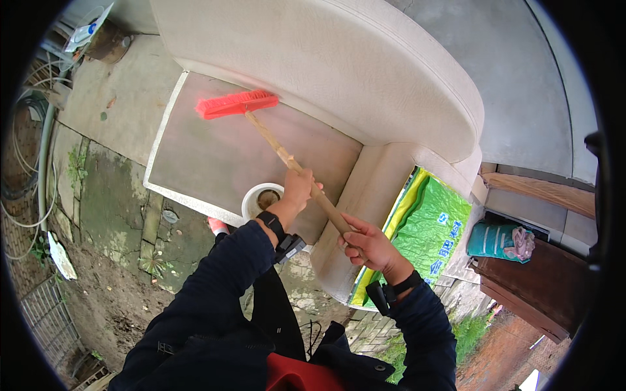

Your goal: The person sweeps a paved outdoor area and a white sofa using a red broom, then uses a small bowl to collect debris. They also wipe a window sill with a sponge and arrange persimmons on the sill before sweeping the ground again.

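Note:
A push broom with a red bristle head (239, 103) and a bamboo handle (269, 137) reaches across a pale sofa (318, 63). Its head lies at the back of the flat grey-brown seat (210, 146), near the backrest. My left hand (299, 189) grips the handle around its middle. Closer to the handle's end, my right hand (368, 243) is wrapped around it. Just left of my left forearm, a white bucket (259, 195) stands at the seat's front edge; something brownish shows inside it. Over the sofa's right arm lies a green and yellow plastic sack (425, 229) bearing writing.
To the right, a teal bag (499, 242) rests on a dark brown cabinet (533, 281). Hoses and a pipe (48, 161) run along the left. A rusty pot (110, 44) stands at upper left. Cracked paving (112, 181) and bare soil (112, 303) lie before the sofa.

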The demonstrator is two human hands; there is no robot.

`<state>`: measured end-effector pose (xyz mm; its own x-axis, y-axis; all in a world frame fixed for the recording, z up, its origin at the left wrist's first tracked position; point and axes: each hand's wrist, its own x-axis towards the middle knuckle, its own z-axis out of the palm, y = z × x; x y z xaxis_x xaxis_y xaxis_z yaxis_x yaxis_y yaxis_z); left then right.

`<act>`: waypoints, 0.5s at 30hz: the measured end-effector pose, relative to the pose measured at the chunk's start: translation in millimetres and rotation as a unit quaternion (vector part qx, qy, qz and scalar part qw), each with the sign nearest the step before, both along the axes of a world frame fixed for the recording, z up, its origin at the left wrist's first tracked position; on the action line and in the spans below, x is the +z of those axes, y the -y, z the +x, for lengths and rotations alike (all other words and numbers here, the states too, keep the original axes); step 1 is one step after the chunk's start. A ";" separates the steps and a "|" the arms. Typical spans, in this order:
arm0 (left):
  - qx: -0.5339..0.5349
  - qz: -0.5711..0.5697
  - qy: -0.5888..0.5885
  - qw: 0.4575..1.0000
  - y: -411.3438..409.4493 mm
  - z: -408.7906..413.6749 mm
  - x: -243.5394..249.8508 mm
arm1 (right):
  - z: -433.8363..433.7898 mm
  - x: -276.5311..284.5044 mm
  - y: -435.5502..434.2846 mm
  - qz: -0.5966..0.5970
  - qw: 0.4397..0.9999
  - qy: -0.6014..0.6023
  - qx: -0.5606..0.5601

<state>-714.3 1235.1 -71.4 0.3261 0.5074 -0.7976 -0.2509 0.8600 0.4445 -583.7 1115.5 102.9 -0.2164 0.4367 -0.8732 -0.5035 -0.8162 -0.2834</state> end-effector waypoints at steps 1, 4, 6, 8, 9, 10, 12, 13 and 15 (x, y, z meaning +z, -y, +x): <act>-0.021 -0.009 0.005 1.000 24.0 -1.5 2.4 | -0.9 5.5 20.8 -0.004 1.000 -0.003 0.013; -0.037 -0.089 0.073 0.993 93.1 17.6 27.2 | -10.0 53.4 68.0 -0.044 0.994 0.094 0.028; -0.088 -0.131 0.131 0.979 128.2 46.9 31.5 | -7.9 89.1 80.6 -0.089 0.986 0.138 0.009; -0.127 -0.150 0.155 0.968 137.5 83.7 36.0 | 3.9 107.6 83.8 -0.125 0.979 0.147 -0.060; -0.134 -0.155 0.151 0.967 138.7 100.7 42.3 | 8.9 109.9 76.5 -0.141 0.971 0.177 -0.073; -0.085 -0.180 0.129 0.971 129.7 119.2 42.4 | 27.3 102.6 66.2 -0.138 0.973 0.169 -0.071; -0.135 -0.143 0.168 0.966 90.8 135.7 16.8 | 63.4 77.0 43.9 -0.115 0.981 0.141 -0.072; -0.104 -0.108 0.138 0.979 71.5 143.3 6.7 | 74.2 65.1 30.9 -0.095 0.985 0.122 -0.076; -0.059 -0.031 0.108 0.992 30.7 139.0 -15.0 | 80.2 33.1 3.4 -0.039 0.995 0.079 -0.044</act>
<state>-575.3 1204.4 -86.5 0.5476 0.4067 -0.7312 -0.2300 0.9134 0.3358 -503.5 1112.2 136.0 -0.0375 0.3772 -0.9254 -0.5291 -0.7931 -0.3018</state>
